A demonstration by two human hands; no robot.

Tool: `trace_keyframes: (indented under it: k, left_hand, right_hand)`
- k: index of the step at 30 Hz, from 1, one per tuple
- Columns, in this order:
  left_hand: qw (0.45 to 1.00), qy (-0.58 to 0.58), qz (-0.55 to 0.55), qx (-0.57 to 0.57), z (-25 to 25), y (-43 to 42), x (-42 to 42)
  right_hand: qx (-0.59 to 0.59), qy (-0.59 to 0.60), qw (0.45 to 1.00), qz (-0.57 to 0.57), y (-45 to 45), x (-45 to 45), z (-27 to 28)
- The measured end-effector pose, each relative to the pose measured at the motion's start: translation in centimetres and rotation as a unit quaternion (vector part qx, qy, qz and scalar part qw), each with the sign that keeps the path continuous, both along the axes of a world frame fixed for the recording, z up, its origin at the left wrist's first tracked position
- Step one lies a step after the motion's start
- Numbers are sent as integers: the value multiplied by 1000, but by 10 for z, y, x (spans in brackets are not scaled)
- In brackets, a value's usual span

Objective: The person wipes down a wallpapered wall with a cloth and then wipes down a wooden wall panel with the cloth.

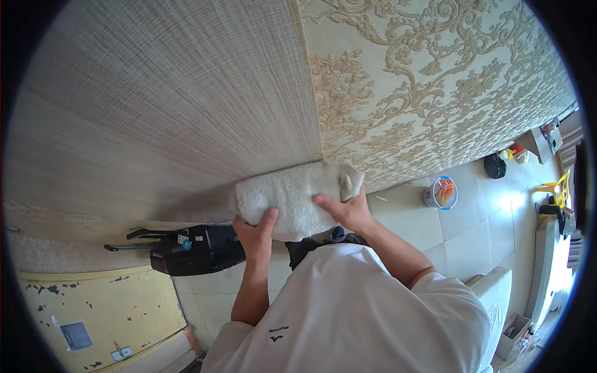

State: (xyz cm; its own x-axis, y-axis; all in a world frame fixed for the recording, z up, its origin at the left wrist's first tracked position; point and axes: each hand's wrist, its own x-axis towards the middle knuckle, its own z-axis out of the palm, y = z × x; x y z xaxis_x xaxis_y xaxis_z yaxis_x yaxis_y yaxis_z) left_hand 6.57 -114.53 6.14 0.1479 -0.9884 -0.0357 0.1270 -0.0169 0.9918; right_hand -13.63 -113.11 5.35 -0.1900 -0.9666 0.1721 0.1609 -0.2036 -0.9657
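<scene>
Head view, hands (254,237) (353,214) gripping cloth (289,198), suitcase (202,250) (black) near, bucket (429,196) beyond

Wide-angle view, moderately bright. Daylight enters at the right edge, where the window (564,273) is overexposed; glare whitens the floor (491,214). A soft shadow darkens the grey panel (186,93) left of the cloth (289,196). Straight lines bow outward; black vignetting rings the frame; far-right details appear soft.
</scene>
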Motion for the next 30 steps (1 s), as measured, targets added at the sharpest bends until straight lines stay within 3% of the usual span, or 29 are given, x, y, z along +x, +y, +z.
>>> trace_keyframes:
  k: [2,5,8,13,21,23,27,30]
  left_hand:
    - [996,-25,29,-84,2,2,5]
    - [992,-37,41,-110,-1,-8,-6]
    - [996,-78,-49,11,-22,-19,0]
    - [999,-51,-6,-3,-86,-30,-3]
    - [990,-118,-25,71,-152,-24,-5]
    - [951,-150,-108,247,-170,-21,2]
    - [961,-156,-144,176,-158,-6,1]
    - [974,-114,-124,154,-102,-5,-3]
  right_hand:
    - [23,-17,999,39,2,-5,13]
    - [64,-32,996,47,-6,-6,22]
    - [114,-9,993,9,-12,-1,-4]
    - [165,72,983,24,-23,0,-49]
    - [189,151,970,-12,-17,6,-140]
    - [355,191,915,-12,-13,6,-153]
    - [357,184,915,-45,-3,8,-165]
    - [334,103,937,8,-3,7,-102]
